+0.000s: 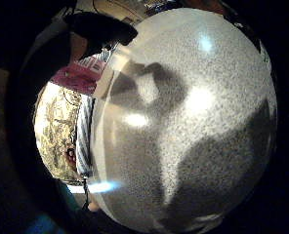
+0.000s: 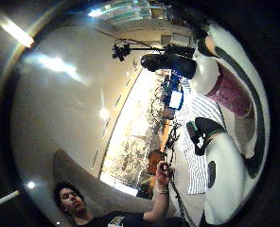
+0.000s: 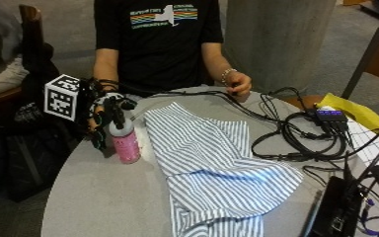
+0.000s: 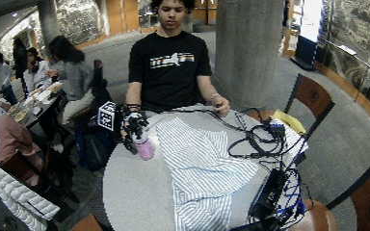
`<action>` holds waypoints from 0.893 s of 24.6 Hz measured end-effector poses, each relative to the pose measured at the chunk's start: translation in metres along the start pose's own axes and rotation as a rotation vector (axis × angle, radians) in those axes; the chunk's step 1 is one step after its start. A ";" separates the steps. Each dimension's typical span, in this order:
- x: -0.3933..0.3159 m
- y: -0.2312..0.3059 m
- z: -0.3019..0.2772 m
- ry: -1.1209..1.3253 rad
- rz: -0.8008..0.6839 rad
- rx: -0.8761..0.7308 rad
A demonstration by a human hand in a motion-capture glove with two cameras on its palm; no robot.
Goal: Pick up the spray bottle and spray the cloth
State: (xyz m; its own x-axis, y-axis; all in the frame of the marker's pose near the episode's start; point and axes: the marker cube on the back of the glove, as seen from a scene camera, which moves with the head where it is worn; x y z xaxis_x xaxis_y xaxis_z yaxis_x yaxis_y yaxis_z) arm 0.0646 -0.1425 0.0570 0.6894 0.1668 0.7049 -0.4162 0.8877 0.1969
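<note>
One pink plastic spray bottle (image 3: 125,140) beside striped, rumpled cloth (image 3: 209,168).

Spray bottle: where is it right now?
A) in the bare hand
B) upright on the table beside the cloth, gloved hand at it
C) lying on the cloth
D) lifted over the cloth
B: the bottle stands on the table beside the cloth, with the gloved hand at its top.

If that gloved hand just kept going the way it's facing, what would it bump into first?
The gloved right hand is already at the pink spray bottle, fingers curled round its top. Carrying on across the table, it would likely meet the striped cloth next, though depth is unclear.
</note>
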 end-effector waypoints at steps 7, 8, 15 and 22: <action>-0.005 -0.005 0.007 0.007 0.010 -0.029; -0.006 -0.006 0.008 0.012 0.014 -0.032; -0.002 -0.026 0.026 0.021 0.039 -0.048; 0.002 -0.048 0.041 0.034 0.061 -0.044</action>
State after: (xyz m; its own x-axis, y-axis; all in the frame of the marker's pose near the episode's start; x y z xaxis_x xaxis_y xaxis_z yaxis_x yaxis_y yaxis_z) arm 0.0615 -0.2029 0.0765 0.6835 0.2355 0.6909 -0.4325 0.8931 0.1235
